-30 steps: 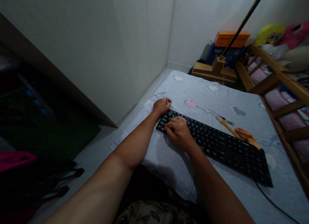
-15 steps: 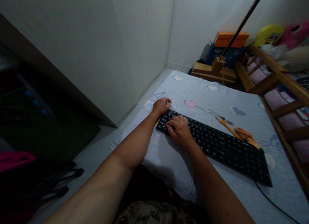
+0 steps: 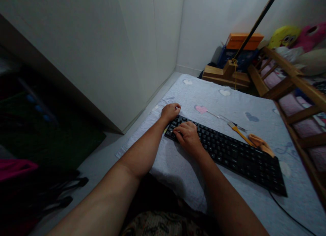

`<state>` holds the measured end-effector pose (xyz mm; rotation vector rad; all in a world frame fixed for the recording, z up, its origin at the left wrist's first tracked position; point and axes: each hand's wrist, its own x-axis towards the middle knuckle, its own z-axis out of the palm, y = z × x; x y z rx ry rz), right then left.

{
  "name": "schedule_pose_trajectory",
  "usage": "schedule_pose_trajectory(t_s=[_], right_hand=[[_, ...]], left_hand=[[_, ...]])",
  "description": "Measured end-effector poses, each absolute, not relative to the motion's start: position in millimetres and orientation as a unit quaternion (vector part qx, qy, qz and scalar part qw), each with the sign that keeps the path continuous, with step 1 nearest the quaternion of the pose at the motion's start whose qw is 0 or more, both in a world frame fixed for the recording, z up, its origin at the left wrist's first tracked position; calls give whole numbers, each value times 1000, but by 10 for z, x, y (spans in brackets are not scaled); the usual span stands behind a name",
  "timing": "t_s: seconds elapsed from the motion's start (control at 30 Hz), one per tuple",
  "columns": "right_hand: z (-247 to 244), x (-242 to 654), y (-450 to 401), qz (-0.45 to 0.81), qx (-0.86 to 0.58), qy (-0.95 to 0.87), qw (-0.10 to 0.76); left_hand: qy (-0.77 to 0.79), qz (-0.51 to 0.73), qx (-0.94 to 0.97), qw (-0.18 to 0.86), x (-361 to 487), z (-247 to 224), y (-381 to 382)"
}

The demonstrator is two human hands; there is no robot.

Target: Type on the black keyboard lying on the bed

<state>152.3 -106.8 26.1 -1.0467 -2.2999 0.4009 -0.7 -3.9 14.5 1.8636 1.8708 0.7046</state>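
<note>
As the keyboard (image 3: 226,152) lies on the cloth (image 3: 211,98), its long axis runs rightward from the curled left hand (image 3: 170,112). The bent right hand (image 3: 188,134) covers the keyboard's left part; whether they pinch something, one cannot tell.

- Table (image 3: 203,96) with pale blue heart-print cover
- Long black plastic keyboard (image 3: 229,155), by near edge
- Yellow-handled brush (image 3: 240,133), toward right edge
- Thin, pale tool (image 3: 224,119) beside it
- Crumpled brown cloth (image 3: 259,142), nearer right edge

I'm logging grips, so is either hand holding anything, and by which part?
It can't be told: the left hand is by the keyboard, any grip hidden; the right hand curls over its left end, anything pinched too small to make out.
</note>
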Motion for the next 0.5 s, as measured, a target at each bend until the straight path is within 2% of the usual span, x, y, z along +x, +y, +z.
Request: schedule_pose_trajectory(t_s=[0.5], right_hand=[[242,1437,-1059,161,-394,-864,268]], left_hand=[[671,249,669,199,-4,154,-43]])
